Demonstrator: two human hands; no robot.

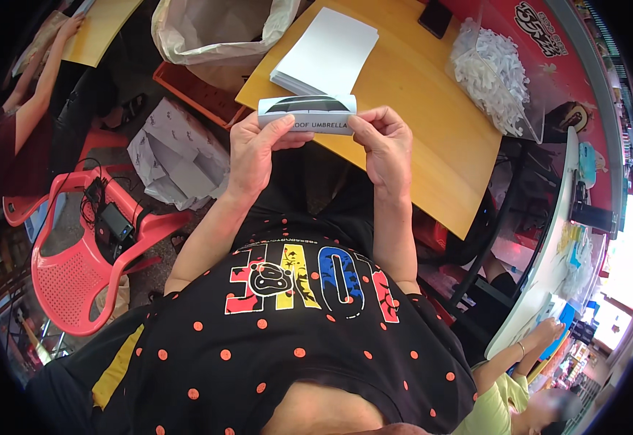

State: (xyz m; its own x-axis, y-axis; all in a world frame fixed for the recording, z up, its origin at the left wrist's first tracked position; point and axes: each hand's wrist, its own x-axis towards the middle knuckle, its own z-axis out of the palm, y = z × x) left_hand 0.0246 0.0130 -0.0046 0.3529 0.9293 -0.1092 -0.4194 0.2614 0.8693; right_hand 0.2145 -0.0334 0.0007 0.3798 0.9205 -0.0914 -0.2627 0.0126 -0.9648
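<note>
Between both hands I hold a small curled printed paper (323, 121), grey and white with a picture of a dark umbrella. My left hand (257, 150) pinches its left end, thumb on the front. At the right end, my right hand (381, 145) grips it with thumb and bent fingers. The paper is just over the near edge of a yellow wooden table (432, 138). Right behind it on the tabletop lies a stack of white sheets (329, 48).
A clear bin of white paper strips (494, 76) and a dark phone (435, 18) are on the table. To the left are an orange crate (186, 90), a crumpled white bag (175, 156) and a red plastic chair (77, 268). Other people work at both sides.
</note>
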